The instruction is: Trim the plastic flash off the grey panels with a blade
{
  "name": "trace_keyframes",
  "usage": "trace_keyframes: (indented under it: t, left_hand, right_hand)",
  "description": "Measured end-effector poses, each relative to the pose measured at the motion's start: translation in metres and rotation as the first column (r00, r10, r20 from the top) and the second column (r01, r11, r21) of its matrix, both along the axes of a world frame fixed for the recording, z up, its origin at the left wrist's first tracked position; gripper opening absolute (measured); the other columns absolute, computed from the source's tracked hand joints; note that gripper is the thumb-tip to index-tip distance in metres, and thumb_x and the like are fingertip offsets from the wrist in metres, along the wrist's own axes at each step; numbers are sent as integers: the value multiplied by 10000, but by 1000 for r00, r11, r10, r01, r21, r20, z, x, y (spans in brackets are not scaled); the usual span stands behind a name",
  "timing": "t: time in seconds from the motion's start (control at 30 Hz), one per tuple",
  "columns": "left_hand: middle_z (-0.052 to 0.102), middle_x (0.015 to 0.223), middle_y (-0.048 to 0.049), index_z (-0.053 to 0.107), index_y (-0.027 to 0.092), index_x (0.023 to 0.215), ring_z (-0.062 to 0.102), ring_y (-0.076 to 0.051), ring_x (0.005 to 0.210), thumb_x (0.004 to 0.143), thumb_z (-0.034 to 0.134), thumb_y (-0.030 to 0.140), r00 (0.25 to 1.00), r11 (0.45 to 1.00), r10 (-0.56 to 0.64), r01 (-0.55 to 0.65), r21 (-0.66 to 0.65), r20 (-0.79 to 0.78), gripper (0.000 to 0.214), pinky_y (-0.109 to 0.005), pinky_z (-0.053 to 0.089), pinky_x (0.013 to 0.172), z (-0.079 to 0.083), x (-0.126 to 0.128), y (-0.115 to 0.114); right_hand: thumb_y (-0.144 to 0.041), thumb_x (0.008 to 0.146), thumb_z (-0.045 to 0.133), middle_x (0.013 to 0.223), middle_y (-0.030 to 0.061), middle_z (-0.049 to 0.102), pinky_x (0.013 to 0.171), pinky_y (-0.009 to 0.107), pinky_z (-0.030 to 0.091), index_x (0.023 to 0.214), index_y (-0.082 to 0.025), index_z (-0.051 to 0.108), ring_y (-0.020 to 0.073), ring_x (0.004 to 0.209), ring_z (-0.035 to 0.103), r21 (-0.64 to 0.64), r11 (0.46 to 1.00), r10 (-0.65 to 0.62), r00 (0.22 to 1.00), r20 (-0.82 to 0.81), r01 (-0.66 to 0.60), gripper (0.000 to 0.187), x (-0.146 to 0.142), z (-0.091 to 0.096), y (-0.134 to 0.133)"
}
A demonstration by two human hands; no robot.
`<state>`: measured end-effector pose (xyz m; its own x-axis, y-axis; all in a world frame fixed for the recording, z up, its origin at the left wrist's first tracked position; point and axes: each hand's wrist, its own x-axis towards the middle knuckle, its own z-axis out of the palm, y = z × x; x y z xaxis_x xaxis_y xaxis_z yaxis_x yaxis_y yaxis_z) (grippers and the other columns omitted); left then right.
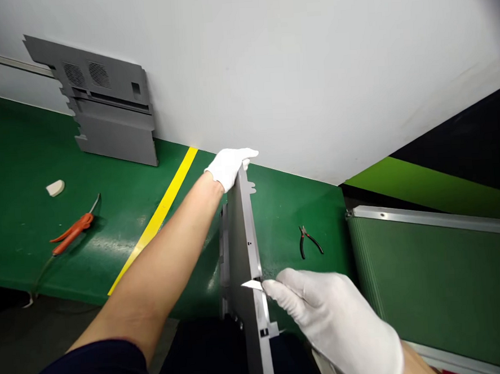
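Observation:
A grey plastic panel (241, 238) stands on edge in front of me, its narrow edge turned up. My left hand (228, 164), in a white glove, grips the far end of this panel, thumb and fingers over its corner. A knife (251, 285) is pinched in my gloved right hand (334, 317). Its pointed bright blade lies across the panel's upper edge, tip towards the left; the handle is hidden in the glove. Small slots and tabs run along that edge.
Another grey panel (110, 111) with round grilles leans on the white wall (293, 66). An orange air blow gun (73, 234) and a small white piece (56, 188) lie left of the yellow tape (162, 206). Cutting pliers (306, 241) lie right, near a green conveyor belt (442, 288).

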<state>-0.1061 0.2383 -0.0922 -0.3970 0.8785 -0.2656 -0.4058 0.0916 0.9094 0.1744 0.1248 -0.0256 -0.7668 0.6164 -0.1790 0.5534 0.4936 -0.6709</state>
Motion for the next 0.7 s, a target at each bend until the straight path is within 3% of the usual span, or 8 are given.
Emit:
trace_keyframes:
  t: [0.13,0.3,0.4,0.53,0.7]
  left_hand:
    - [366,516,68,515,176,617,313,-83,519,772,848,225,999,999,-35,35,5,36,370,-284,360,591,1,-5,-4]
    - [354,516,74,528,161,630,328,-73,518,820,784,156,999,999,-6,7,-51,32,319,-270,327,603,7,-3,-4]
    - [398,522,64,502,166,605,341,-73,521,801,773,154,1000,998,-17,16,-56,-9,335,-271,277,590,10,-3,-6]
    - [372,494,61,444,180,556,334,-72,506,798,774,167,997,997,-72,72,-32,-25,410,-278,233,574,10,-5,-14]
    - [377,491,67,483,188,599,319,-73,475,794,776,173,995,995,-96,96,5,10,353,-269,222,545,8,-6,-22]
  right_hand:
    - [-650,995,508,528,-27,416,501,324,163,610,-242,443,130,466,241,28,999,39,998,44,-40,565,13,-5,-2]
    - [-603,1015,501,518,-29,391,508,344,127,645,-248,463,128,448,204,140,990,21,998,62,-29,514,14,-1,-12]
    - [-623,1027,437,503,-18,360,515,364,81,620,-245,440,134,442,132,280,960,-11,998,65,-7,556,7,2,-23]
    - [-605,1046,393,476,-10,379,502,369,42,614,-237,411,143,433,116,432,899,28,995,97,-67,568,0,1,-36]
    - [-569,1055,402,460,-19,384,491,361,40,612,-235,436,137,405,172,500,858,68,991,116,-117,556,-5,9,-43]
